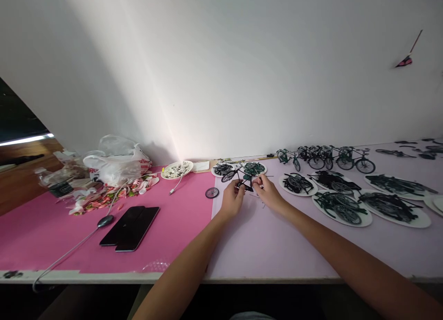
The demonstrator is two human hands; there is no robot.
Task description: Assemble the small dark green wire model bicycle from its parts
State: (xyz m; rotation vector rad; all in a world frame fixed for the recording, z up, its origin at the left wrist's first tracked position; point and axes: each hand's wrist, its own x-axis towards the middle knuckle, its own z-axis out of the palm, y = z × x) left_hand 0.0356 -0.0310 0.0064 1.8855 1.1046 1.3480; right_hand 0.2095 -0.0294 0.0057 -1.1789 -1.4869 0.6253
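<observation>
Both hands are closed around a small black model bicycle, raised a little over the table near the middle. One spoked wheel is on its left end. My left hand grips the lower part of the frame with thumb and fingers. My right hand pinches the other end of the frame; its fingertips hide what exactly they touch. To the left of my left hand, a loose black wheel lies flat on the pink sheet. Some thin pieces lie under my right hand, too small to name.
White plates with bicycle parts spread to the right. Several assembled model bicycles stand along the wall. On the left are two dark phones or tablets, a cable with a switch, a plastic bag and a plate of small pieces.
</observation>
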